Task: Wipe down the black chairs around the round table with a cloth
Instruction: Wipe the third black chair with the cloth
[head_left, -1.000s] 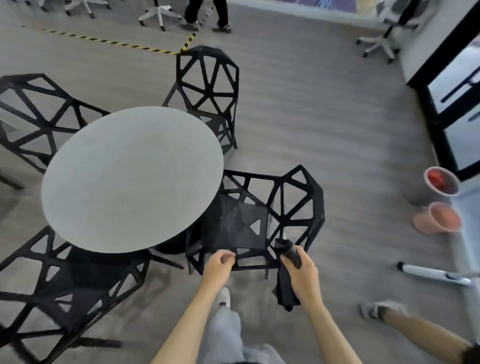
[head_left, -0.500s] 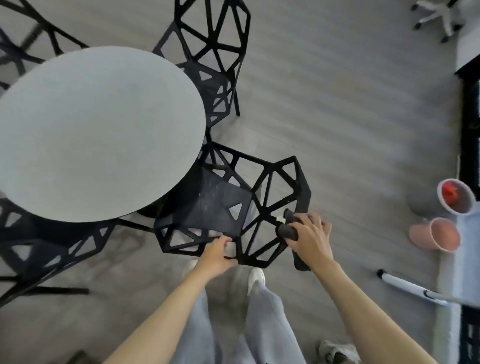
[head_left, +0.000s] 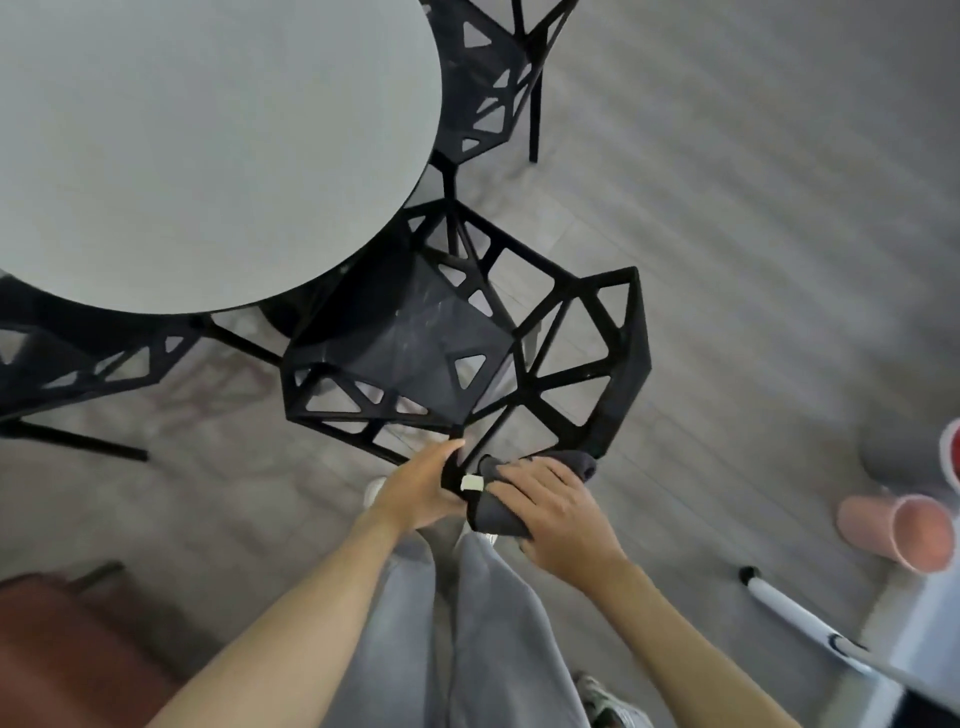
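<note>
A black lattice chair (head_left: 426, 358) stands just in front of me, half tucked under the round grey table (head_left: 197, 140). My left hand (head_left: 421, 488) grips the near corner of the chair's frame. My right hand (head_left: 556, 509) holds a dark grey cloth (head_left: 498, 512) with a white tag against the lower edge of the chair's back. A second black chair (head_left: 493, 78) stands beyond it at the table's far right. Part of a third chair (head_left: 72, 358) shows at the left under the table edge.
Two pink cups (head_left: 904, 530) lie on the grey floor at the right, with a red-rimmed one cut off by the frame edge. A white pole with a black tip (head_left: 795, 610) lies at lower right. A brown seat (head_left: 67, 649) fills the lower left corner.
The view has tilted down and closer to the chair. My right hand has slid the cloth along the chair's back edge toward my left hand, which still grips the frame.
</note>
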